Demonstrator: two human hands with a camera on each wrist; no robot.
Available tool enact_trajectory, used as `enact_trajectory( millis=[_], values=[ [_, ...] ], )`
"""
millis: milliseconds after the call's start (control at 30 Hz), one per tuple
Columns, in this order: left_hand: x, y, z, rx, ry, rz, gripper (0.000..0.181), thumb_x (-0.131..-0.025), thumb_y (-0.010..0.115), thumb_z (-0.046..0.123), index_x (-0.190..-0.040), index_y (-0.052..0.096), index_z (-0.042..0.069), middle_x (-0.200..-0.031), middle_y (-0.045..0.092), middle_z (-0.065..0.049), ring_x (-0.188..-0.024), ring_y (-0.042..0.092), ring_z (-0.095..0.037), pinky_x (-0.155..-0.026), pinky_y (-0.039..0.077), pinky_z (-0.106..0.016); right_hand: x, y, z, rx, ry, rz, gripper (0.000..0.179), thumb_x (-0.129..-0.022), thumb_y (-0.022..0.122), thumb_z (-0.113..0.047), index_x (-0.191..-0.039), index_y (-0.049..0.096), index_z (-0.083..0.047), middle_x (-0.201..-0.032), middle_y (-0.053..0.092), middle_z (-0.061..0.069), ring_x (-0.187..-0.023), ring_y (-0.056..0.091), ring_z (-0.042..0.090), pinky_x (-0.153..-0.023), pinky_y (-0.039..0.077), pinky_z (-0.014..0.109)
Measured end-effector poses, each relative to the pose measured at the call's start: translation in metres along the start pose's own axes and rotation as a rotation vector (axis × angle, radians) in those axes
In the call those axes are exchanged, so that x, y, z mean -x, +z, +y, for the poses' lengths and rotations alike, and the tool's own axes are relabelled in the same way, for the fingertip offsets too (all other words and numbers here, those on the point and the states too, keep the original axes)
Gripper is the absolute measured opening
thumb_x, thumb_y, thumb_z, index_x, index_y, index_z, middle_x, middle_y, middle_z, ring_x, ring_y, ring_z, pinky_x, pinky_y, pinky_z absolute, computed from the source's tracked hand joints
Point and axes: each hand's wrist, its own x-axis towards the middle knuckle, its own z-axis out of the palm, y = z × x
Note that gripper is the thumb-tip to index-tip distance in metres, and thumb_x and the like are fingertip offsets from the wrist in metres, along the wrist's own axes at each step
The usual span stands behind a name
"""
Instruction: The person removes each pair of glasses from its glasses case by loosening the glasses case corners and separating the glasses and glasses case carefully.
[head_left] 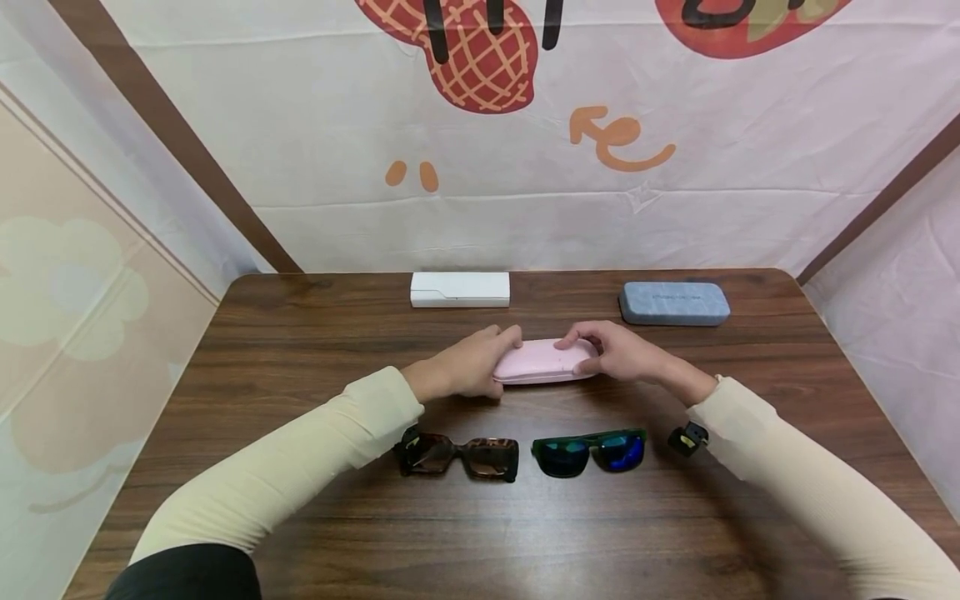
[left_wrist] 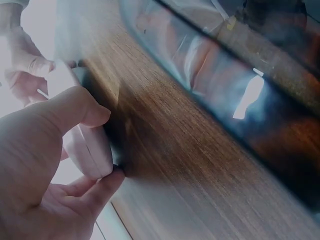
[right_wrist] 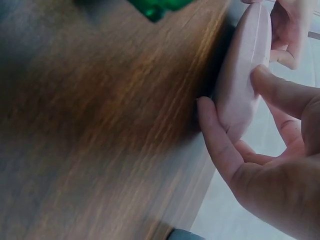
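A closed pink glasses case (head_left: 542, 362) lies lengthwise at the middle of the table, between both hands. My left hand (head_left: 468, 362) grips its left end; in the left wrist view the thumb (left_wrist: 90, 107) lies over the case (left_wrist: 89, 150) and the fingers curl round its end. At the other end, my right hand (head_left: 618, 352) holds the case with thumb and fingers, the seam showing between them in the right wrist view. Nearer to me lie tortoiseshell sunglasses (head_left: 489, 458), partly behind the left wrist, and green-framed sunglasses (head_left: 588, 452) with blue mirrored lenses.
A white glasses case (head_left: 460, 290) stands at the table's back edge, left of middle. The blue glasses case (head_left: 674, 303) is at the back right, beyond the right hand. A printed cloth (head_left: 315, 158) hangs behind the wooden table (head_left: 480, 542).
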Motion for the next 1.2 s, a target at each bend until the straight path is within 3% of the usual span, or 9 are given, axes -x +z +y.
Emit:
enact_trajectory(
  millis=[167,400,667,967,1200],
  values=[
    [0.000,0.000,0.001,0.019,0.003,-0.014,0.062,-0.079,0.084,0.008,-0.130,0.050,0.011,-0.115,0.055,-0.013,-0.095,0.056,-0.022,-0.082,0.051,-0.036,0.003,0.002,-0.002,0.013,-0.012,0.011,0.030,-0.089,0.076,0.001,-0.117,0.069,-0.008,-0.133,0.063,0.017,-0.129,0.051,0.034,-0.107,0.037,0.055],
    [0.000,-0.001,0.002,0.040,0.013,-0.007,0.056,-0.085,0.084,0.022,-0.128,0.051,0.010,-0.115,0.056,-0.012,-0.096,0.056,-0.021,-0.083,0.050,-0.035,0.005,0.003,-0.004,0.131,-0.033,0.027,0.045,-0.086,0.080,-0.001,-0.125,0.059,-0.006,-0.124,0.064,0.017,-0.118,0.058,0.034,-0.102,0.042,0.054],
    [0.002,-0.001,0.001,0.057,0.012,-0.001,0.059,-0.084,0.085,0.021,-0.130,0.050,0.009,-0.119,0.057,-0.013,-0.102,0.057,-0.022,-0.089,0.050,-0.037,0.006,0.005,-0.004,0.248,-0.016,-0.008,0.062,-0.087,0.080,-0.008,-0.141,0.052,0.007,-0.139,0.056,0.024,-0.128,0.053,0.037,-0.107,0.042,0.054],
    [0.001,0.001,-0.003,0.059,0.017,0.022,0.066,-0.082,0.086,0.018,-0.135,0.050,0.006,-0.126,0.058,-0.013,-0.111,0.057,-0.023,-0.096,0.049,-0.038,0.008,0.011,-0.009,0.412,-0.030,-0.037,0.071,-0.084,0.083,-0.011,-0.145,0.049,0.007,-0.135,0.056,0.026,-0.119,0.058,0.036,-0.097,0.049,0.051],
    [0.000,0.000,-0.001,0.013,0.011,0.011,0.068,-0.083,0.086,0.023,-0.138,0.053,0.001,-0.128,0.058,-0.013,-0.113,0.056,-0.023,-0.098,0.047,-0.038,0.008,0.013,-0.008,0.441,-0.029,-0.025,0.071,-0.084,0.083,-0.012,-0.144,0.050,0.005,-0.133,0.057,0.025,-0.115,0.060,0.034,-0.093,0.051,0.050]
  ],
)
